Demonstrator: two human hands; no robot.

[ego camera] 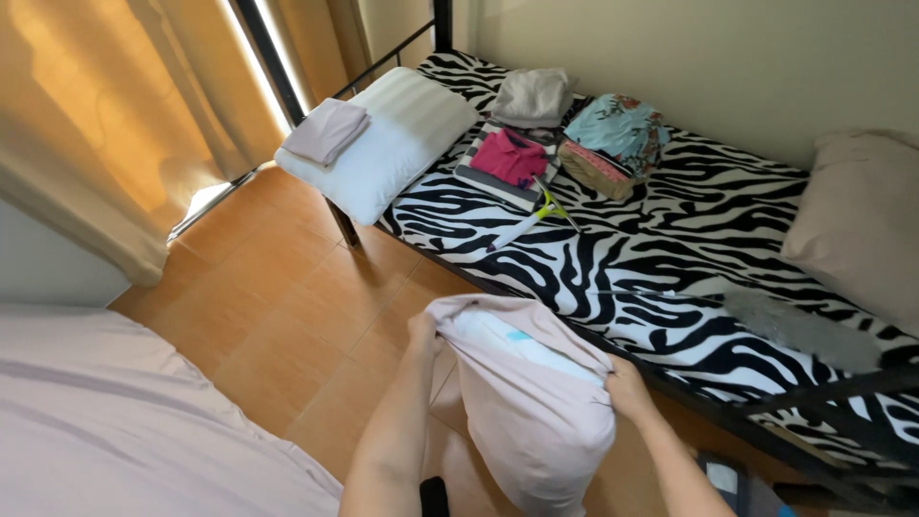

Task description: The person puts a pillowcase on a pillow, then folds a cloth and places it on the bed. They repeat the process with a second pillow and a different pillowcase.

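- near bed (115, 421), pale lilac sheet, fills bottom-left corner; curtain (105, 124) hangs above it, tan, sun behind.
- folded lilac cloth (325, 129) sits on white pillow (383, 144) at head end of zebra-print bed (593, 258), left corner.
- left hand (424, 332) closed, pinching left side of the pillowcase (536, 412) mouth.
- pillowcase pale pink, held over the tile floor (287, 316) just off the zebra bed's near edge; white pillow inside (507, 340) shows at the opening, mostly in.
- handling guess: light, soft, bulky, floppy; fabric slips on the filling, so grip the hem at the open corners, not the body.
- right hand (627, 388) closed on right side of the mouth, fabric bunched in fingers.
- yellow-handled scissors (536, 215) mid-bed, by folded clothes: pink top (512, 156), grey one (531, 96), floral bundle (617, 129) near wall edge.
- grey duster (795, 325) lies by the near rail, right.
- beige pillow (862, 220) at far right end.
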